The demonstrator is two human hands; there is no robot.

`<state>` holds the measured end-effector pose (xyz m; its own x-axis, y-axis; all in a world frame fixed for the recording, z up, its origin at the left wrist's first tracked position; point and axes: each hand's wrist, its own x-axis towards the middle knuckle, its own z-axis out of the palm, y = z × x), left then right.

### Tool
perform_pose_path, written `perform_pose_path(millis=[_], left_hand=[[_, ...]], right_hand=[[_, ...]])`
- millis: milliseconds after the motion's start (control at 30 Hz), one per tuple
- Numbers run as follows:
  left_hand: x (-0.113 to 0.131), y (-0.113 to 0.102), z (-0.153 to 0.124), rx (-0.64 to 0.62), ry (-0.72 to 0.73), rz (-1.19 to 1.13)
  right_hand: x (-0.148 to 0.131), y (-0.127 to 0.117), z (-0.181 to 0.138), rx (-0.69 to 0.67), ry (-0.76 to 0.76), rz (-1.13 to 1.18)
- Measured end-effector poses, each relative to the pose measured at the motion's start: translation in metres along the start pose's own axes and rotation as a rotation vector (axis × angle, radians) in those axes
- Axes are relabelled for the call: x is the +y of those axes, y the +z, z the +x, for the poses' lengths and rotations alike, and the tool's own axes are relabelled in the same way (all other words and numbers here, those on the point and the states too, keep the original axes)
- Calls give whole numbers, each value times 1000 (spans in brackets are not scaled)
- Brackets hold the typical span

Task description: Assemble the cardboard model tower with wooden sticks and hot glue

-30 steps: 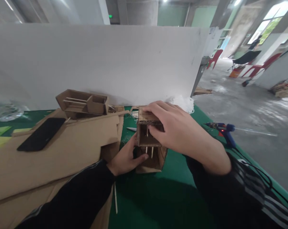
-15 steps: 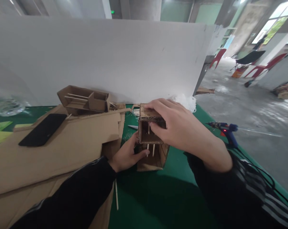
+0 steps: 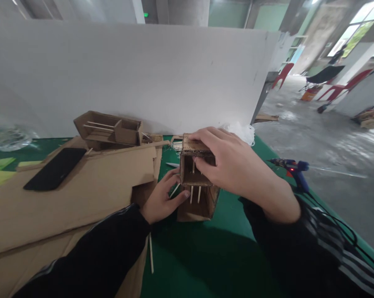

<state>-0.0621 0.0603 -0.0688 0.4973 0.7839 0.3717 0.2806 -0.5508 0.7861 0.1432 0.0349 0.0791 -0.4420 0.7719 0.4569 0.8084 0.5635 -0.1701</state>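
Note:
A small cardboard box (image 3: 212, 203) with two compartments, one above the other, stands on the green table. Two thin wooden sticks (image 3: 199, 194) run upright in its lower compartment, and another stick shows in the upper one. My right hand (image 3: 227, 161) grips its top panel, thumb inside the upper compartment and fingers over the top. By the box's left side, my left hand (image 3: 164, 198) has thumb and fingers apart, their tips at the box edge; whether they touch is unclear. A pointed metal blade (image 3: 172, 165) lies partly hidden behind the left fingers.
Cardboard sheets (image 3: 112, 178) cover the left side, bearing a black phone (image 3: 55, 169). Behind them sits another cardboard box with sticks (image 3: 128, 131). A blue glue gun (image 3: 295, 167) with a lit red light lies at the right edge, its cable trailing. A white panel (image 3: 137, 74) stands behind.
My left hand has loosened and drawn slightly left, its thumb shifting away from the lower sticks. The right hand keeps its grip, and the box has barely moved.

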Motion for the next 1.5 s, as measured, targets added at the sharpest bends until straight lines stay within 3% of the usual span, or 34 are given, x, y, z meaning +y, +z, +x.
perform_pose_path(millis=[167,367,933,1133,1233,1333,1433,1500], left_hand=[[2,4,0,-114,-116,4],[3,4,-1,-150,-184,51],[-4,7,-1,-160,-128,83],[-6,7,0,-148,-87,-26],[-7,7,0,-148,-47,-109],[-9,8,1,-173,-25,-129],[-10,8,0,-140,-31,-119],[-10,9,-1,-124,-45,-90]], right_hand=[[2,1,1,17,9,-6],[0,0,1,12,16,-7],[3,4,2,38,6,-7],[-4,-1,-1,26,2,28],[-6,-5,-5,106,-28,76],[-4,1,-15,290,-36,159],[4,24,-34,465,10,287],[9,49,-51,505,88,400]])
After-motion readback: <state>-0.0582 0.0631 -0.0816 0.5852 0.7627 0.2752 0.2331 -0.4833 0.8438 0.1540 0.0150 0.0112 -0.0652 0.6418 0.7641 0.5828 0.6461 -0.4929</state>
